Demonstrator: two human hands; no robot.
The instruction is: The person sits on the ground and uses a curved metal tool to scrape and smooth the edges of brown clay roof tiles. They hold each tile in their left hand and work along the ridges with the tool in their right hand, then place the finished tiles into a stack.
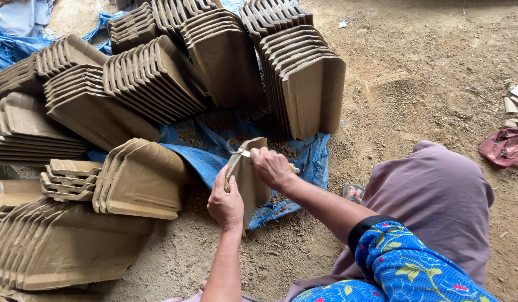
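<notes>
Left hand grip clamped on unfired clay tile, upright over blue tarp. Right hand closed around wire-loop trimming tool at tile's top edge. Trimming underway; many tile stacks beyond, trimmed or not unclear.

1. Your left hand: raised from the bottom edge on a bare, nearly upright forearm; fingers curled closed, thumb pressed forward in a grip.
2. Your right hand: reaching in from the lower right; forearm bare, sleeve at the elbow; knuckles up, fingers clenched tight.
3. Both hands: close together, not touching.
</notes>
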